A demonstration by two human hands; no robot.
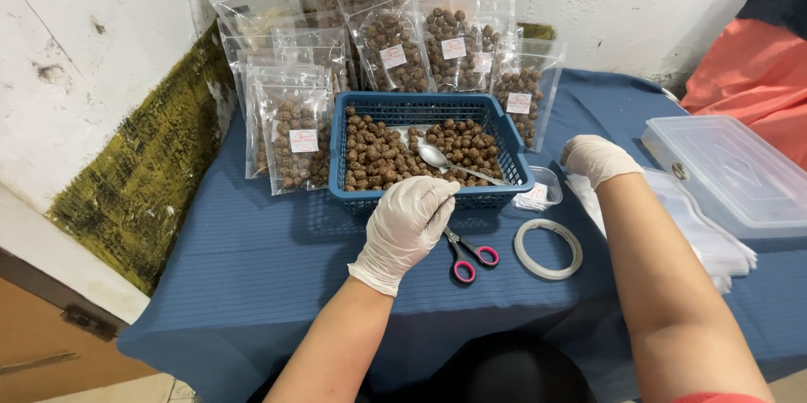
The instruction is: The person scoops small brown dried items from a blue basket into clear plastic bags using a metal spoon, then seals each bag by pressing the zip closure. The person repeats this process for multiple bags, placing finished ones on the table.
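My left hand, in a white glove, hovers with its fingers curled down just in front of the blue plastic basket. I see nothing in it. The basket is full of brown round snack balls, and a metal spoon lies on them. Pink-handled scissors lie partly under this hand. My gloved right hand is curled at the far end of a stack of empty clear bags, next to a small clear tub. Whether it grips a bag is hidden.
Several filled clear pouches with labels stand behind and left of the basket against the wall. A roll of clear tape lies on the blue tablecloth. A lidded clear box sits at the right; orange cloth lies beyond it.
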